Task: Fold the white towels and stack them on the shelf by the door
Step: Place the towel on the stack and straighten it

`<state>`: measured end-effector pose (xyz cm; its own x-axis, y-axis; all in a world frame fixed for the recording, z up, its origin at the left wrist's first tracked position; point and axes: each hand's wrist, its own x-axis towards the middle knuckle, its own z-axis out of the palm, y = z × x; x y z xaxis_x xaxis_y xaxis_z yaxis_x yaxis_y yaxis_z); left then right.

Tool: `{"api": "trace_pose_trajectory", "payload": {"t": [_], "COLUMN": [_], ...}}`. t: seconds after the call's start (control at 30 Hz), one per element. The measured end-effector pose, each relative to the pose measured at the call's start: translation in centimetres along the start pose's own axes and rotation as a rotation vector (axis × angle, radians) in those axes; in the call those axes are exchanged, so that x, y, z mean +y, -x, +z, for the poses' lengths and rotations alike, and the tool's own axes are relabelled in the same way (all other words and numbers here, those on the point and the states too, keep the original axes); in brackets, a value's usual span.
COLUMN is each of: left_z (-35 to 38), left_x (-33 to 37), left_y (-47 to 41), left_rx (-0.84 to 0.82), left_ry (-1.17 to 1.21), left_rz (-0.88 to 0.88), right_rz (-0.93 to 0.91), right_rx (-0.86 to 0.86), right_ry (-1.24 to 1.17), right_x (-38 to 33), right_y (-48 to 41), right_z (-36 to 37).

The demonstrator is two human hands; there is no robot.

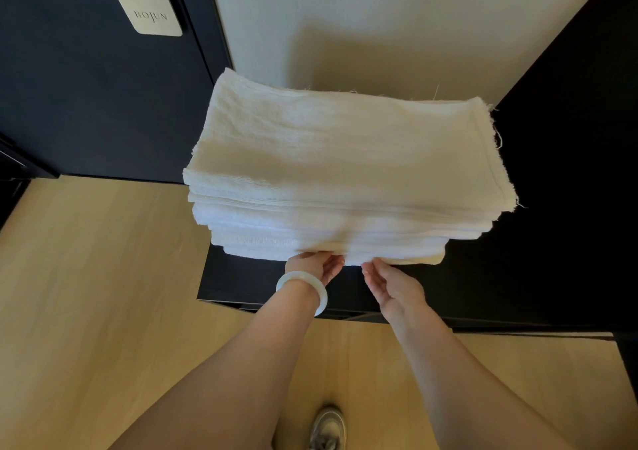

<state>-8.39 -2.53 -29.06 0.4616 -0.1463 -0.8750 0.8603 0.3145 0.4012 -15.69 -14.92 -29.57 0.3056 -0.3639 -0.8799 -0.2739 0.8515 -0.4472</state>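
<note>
Tall stack of folded white terry towels [345, 159] sits on black flat-topped shelf [241, 280], beside dark navy door [86, 87]. Cream door plate [148, 4]: green dot, lettering "BOJUN". Left hand [312, 266], white bangle [303, 285] on wrist, at stack's bottom front edge; fingertips hidden, cannot tell whether gripping. Right hand [393, 287]: fingers straight, palm showing, tips touching same edge.

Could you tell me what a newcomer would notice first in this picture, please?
The tall stack of folded white towels dominates the middle, sitting on a dark shelf against the pale wall. Just below it, the left hand, with a white bangle on its wrist, and the right hand touch the stack's near bottom edge. At upper left, a sign with a green dot hangs on the dark door.
</note>
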Motion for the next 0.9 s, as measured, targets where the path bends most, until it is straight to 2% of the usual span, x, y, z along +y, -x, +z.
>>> {"api": "trace_pose_trajectory", "payload": {"t": [0.17, 0.27, 0.4, 0.5, 0.57, 0.67, 0.77, 0.9], "left_z": [-0.9, -1.9, -1.5, -1.3, -1.7, -1.8, -1.5, -2.5], "left_x": [0.0, 0.8, 1.3, 1.4, 1.5, 2.1, 2.8, 2.6], "left_y": [0.8, 1.0, 0.2, 0.9, 2.4, 4.6, 4.7, 3.4], "left_rx": [-0.059, 0.005, 0.143, 0.151, 0.033, -0.154, -0.147, -0.019], "left_ry": [0.073, 0.157, 0.083, -0.045, -0.08, -0.101, -0.029, 0.004], "left_rz": [-0.006, 0.035, 0.038, -0.011, -0.083, -0.077, 0.006, -0.004], "right_rz": [0.048, 0.043, 0.033, 0.098, 0.119, 0.014, -0.103, -0.089], "right_rx": [-0.265, -0.129, 0.025, -0.013, -0.124, -0.278, -0.144, -0.065], "right_ry": [0.084, 0.028, 0.097, 0.049, 0.065, 0.115, 0.089, 0.003], "right_x": [-0.1, -0.4, -0.2, -0.2, -0.6, -1.8, -2.8, -2.8], "right_y": [1.8, 1.3, 0.5, 1.9, 3.3, 4.7, 4.4, 3.8], "right_z": [0.3, 1.2, 1.9, 1.3, 0.3, -0.5, 0.2, 0.2]}}
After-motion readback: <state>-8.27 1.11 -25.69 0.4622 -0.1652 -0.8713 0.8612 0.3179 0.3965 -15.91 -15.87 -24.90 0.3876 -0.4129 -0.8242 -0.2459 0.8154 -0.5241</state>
